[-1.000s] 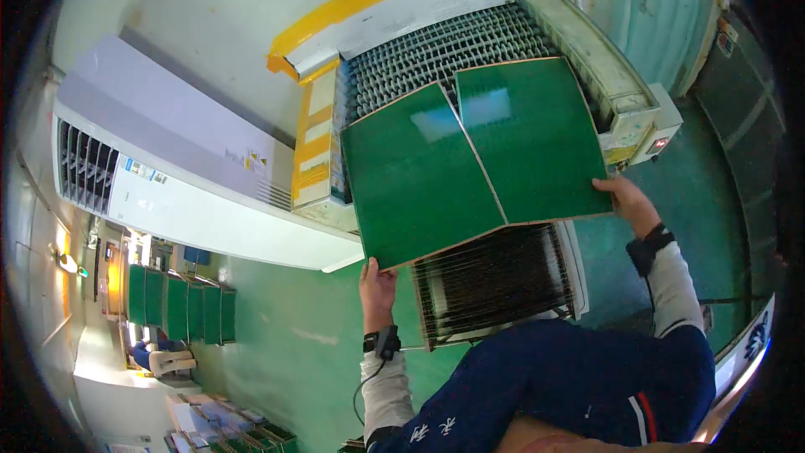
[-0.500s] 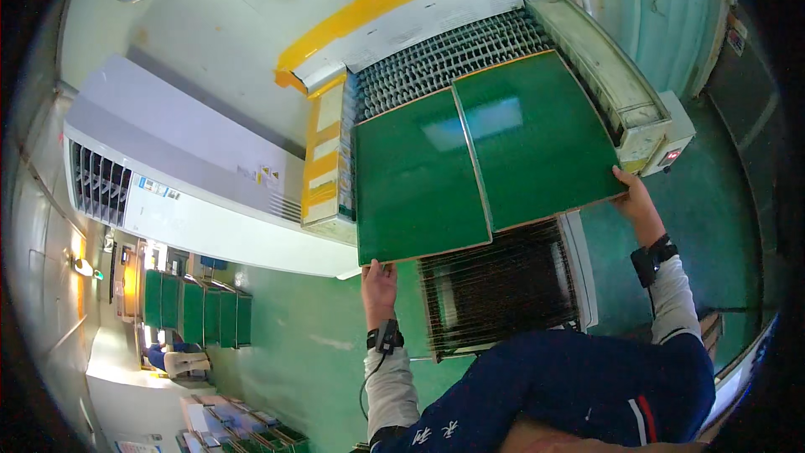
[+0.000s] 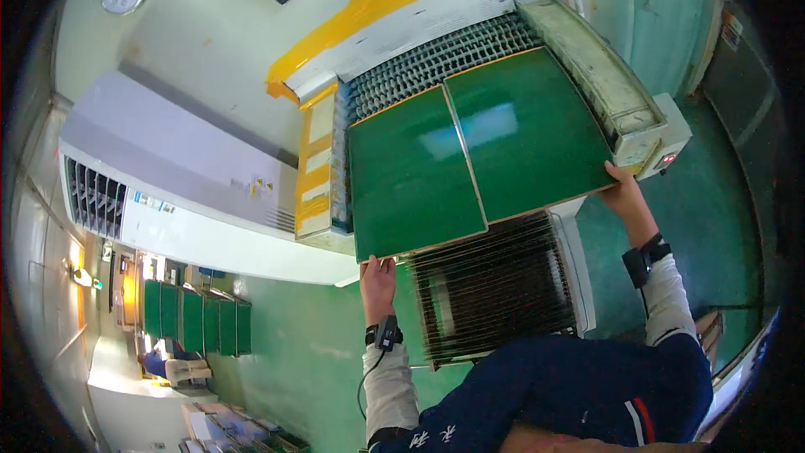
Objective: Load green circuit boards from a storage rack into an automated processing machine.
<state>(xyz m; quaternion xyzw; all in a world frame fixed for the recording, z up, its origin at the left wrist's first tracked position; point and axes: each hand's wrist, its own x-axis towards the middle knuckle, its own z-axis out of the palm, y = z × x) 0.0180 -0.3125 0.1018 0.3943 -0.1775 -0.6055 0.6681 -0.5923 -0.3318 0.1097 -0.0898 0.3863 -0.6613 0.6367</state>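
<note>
Two glossy green panels lie side by side on the roller conveyor [image 3: 436, 75], the left panel [image 3: 415, 176] and the right panel [image 3: 537, 130]. A narrow pale seam runs between them. My left hand [image 3: 379, 283] grips the near left corner of the left panel, fingertips at its edge and part of the grip hidden. My right hand [image 3: 622, 191] holds the right panel's near right corner, thumb on top and fingers beneath. The near edges of both panels overhang the front of the conveyor.
Below the panels stands a dark slotted rack [image 3: 495, 289]. A long white air conditioner [image 3: 193, 176] is on the left, and the conveyor's side rails [image 3: 595, 84] flank the panels. Farther left, a person [image 3: 176, 367] is near several green boards [image 3: 201, 319].
Both panels have slid a little farther away onto the conveyor, with my hands following at their near corners. More of the rack and the conveyor's front edge shows.
</note>
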